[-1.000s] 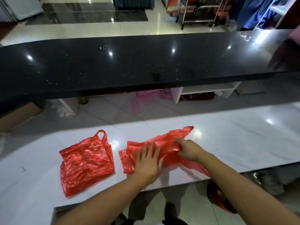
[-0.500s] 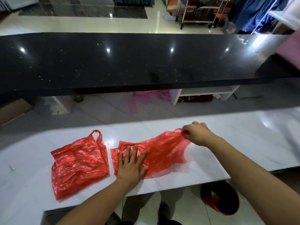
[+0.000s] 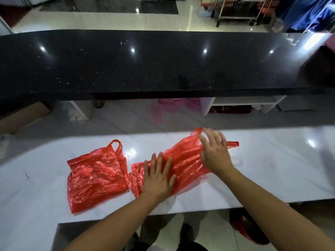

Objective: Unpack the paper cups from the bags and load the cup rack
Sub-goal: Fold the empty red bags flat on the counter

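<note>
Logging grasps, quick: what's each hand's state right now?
Left hand: open, flat on the stretched red bag.
Right hand: open, fingers spread over the same bag.

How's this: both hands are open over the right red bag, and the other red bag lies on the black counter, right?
Not quite. In the head view the other red bag lies on the white counter, not the black counter. The left hand and right hand are open over the right red bag.

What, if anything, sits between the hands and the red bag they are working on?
Nothing visible. The left hand lies flat on the stretched-out red bag, and the right hand, fingers spread and blurred, is over its upper part. The second red bag lies off to the left.
</note>
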`<action>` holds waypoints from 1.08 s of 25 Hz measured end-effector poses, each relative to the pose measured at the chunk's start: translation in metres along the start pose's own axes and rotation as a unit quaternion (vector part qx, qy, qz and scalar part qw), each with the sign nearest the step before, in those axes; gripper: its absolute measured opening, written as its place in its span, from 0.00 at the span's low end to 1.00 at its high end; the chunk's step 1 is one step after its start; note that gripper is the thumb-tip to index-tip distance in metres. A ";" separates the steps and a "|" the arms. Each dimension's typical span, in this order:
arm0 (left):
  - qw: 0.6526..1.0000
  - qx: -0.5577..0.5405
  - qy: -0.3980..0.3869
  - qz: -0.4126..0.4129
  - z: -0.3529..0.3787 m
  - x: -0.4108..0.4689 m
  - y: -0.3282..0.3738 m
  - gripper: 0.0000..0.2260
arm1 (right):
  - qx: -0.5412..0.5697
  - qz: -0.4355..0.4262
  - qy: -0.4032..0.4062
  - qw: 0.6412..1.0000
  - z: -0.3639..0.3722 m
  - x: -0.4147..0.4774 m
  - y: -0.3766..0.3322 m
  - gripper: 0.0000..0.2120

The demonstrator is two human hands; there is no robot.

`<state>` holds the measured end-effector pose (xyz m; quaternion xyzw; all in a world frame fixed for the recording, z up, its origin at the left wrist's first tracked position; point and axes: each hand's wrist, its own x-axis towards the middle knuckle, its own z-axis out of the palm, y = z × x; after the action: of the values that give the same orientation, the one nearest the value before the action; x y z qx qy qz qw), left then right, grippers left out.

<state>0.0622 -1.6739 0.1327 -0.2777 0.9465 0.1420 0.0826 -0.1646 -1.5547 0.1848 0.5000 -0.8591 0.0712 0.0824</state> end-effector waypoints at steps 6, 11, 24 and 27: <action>0.998 0.021 -0.037 -0.046 0.023 0.004 -0.010 0.31 | 0.020 -0.141 -0.138 0.980 0.045 -0.043 -0.066 0.26; 0.999 0.034 -0.007 -0.032 0.036 -0.013 -0.014 0.33 | 0.012 -0.138 -0.204 0.969 0.080 -0.033 -0.067 0.27; 0.956 0.138 -0.138 0.219 0.026 -0.084 -0.048 0.45 | 0.006 -0.198 -0.245 0.949 0.068 -0.035 -0.021 0.26; 0.948 0.152 -0.108 0.257 0.018 -0.079 -0.061 0.41 | 0.032 -0.197 -0.256 0.946 0.054 -0.072 -0.024 0.29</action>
<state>0.1626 -1.6781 0.1206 0.0077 0.9815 0.0421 0.1866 -0.1124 -1.5167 0.1178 0.6627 -0.7332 -0.0497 -0.1442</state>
